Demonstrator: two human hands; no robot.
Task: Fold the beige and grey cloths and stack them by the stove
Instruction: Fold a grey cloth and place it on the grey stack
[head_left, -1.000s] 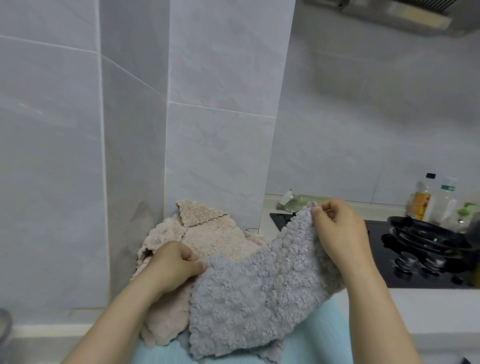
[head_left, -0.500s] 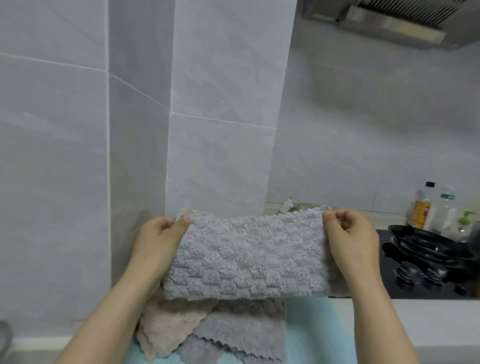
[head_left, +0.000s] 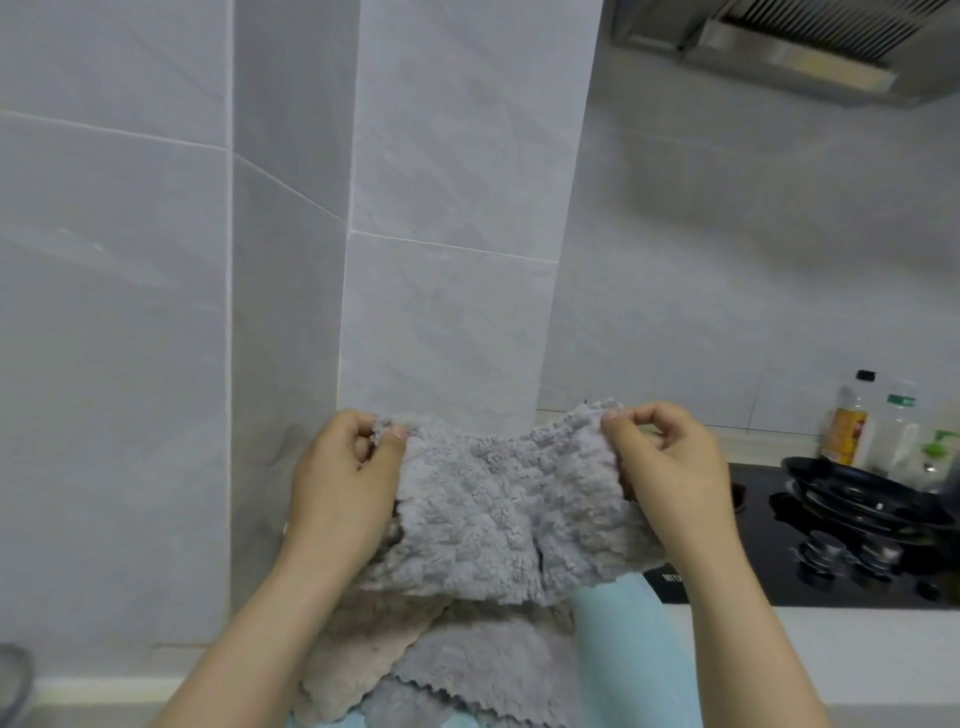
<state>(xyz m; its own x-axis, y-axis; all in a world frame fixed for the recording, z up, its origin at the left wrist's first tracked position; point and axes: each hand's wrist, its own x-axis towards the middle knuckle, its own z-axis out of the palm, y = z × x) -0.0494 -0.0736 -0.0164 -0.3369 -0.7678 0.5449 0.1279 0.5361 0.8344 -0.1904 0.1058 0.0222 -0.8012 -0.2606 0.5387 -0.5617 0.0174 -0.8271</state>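
The left hand (head_left: 345, 480) pinches the upper left corner of the grey cloth (head_left: 498, 504) between thumb and fingers, and the right hand (head_left: 670, 467) pinches the upper right corner the same way. The cloth hangs between both hands, above the tabletop (head_left: 852, 644), and it sags in the middle. If the hands come together unevenly, I think the fold can become crooked, because the thick pile slips easily. A loose pinch can also drop one corner on the pile below. Under the held cloth lie a beige cloth (head_left: 363, 654) and another grey one (head_left: 483, 670), both unfolded. The stove (head_left: 769, 525) is to the right of the held cloth; a swinging edge may touch it.
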